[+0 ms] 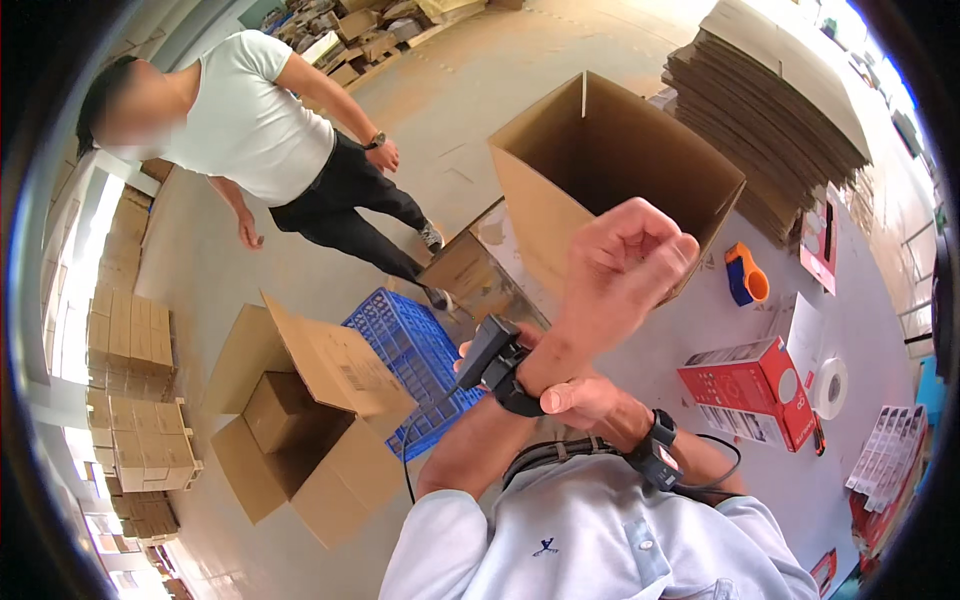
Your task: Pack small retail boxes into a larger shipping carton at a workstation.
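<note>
My left hand (pixel 626 274) is curled into a loose fist with nothing visible in it. It is raised in front of a tall open cardboard box (pixel 536 217). A black device on a strap (pixel 491 356) is worn on my left wrist, with a cable running from it. My right hand (pixel 581 405) reaches across and grips this device, its thumb at the strap and its fingertips showing on the far side. Another black strapped device (pixel 656 461) sits on my right wrist, also with a cable.
A blue plastic crate (pixel 405 330) and an open carton (pixel 337 480) stand at left. A person (pixel 247 127) stands beyond them. On the table (pixel 757 495) are a tape dispenser (pixel 742 274), a red product box (pixel 750 390), a label roll (pixel 829 388) and stacked flat cardboard (pixel 765 112).
</note>
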Available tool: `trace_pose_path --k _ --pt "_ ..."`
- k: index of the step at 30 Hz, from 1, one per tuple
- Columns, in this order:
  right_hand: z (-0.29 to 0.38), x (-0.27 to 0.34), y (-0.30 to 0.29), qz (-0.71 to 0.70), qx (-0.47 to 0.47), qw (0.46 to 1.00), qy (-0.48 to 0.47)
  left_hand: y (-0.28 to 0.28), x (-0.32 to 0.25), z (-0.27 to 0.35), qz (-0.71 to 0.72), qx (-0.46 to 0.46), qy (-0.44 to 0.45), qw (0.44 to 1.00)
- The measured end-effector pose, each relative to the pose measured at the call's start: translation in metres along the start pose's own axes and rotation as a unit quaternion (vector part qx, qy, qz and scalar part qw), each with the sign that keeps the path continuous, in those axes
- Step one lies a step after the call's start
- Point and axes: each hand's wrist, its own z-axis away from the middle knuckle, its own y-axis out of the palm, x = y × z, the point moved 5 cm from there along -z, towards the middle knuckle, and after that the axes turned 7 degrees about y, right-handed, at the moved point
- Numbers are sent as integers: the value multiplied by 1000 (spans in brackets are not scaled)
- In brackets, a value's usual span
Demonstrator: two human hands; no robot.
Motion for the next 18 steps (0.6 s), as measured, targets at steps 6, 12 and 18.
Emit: trace_pose_path --k 6,12,18 --pt "12 25 27 146 -53 988 -6 8 -26 -3 -334 103 189 918" --pt "20 10 10 103 -15 995 8 -10 -23 -3 -479 126 233 837" --pt "22 42 -10 375 -65 921 -81 35 -25 26 -305 228 190 905"
